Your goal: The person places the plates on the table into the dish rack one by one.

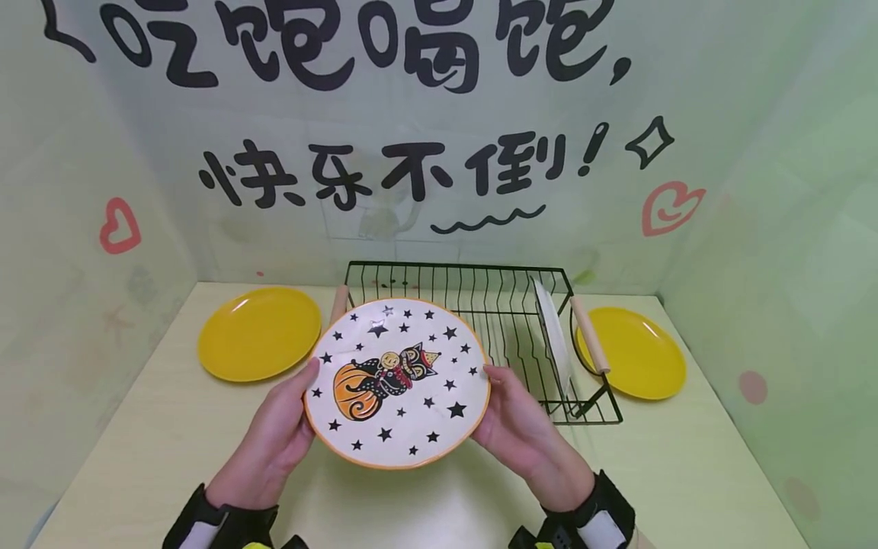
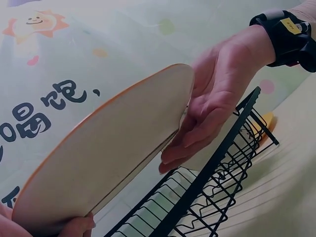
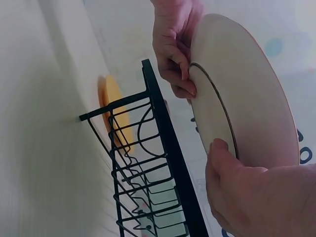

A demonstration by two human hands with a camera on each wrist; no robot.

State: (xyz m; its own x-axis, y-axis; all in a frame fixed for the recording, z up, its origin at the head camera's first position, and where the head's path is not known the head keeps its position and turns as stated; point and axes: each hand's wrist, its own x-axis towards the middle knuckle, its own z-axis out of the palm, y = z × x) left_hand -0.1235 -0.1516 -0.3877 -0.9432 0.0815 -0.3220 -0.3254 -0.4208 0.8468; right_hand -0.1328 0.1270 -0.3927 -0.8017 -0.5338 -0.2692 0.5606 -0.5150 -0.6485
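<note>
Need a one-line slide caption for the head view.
Both hands, left hand and right hand, hold a star-patterned plate before a black wire dish rack.

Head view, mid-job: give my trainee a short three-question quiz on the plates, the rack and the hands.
1. True or false: the patterned plate rests flat on the table.
2. How many plain yellow plates lie on the table?
3. What already stands in the dish rack? A) a cup B) a white plate C) nothing

Key:
1. False. The left hand and right hand hold it by opposite edges, lifted in front of the rack.
2. Two: the left yellow plate and the right yellow plate, one on each side of the rack.
3. B: a white plate stands on edge near the rack's right end.
</note>
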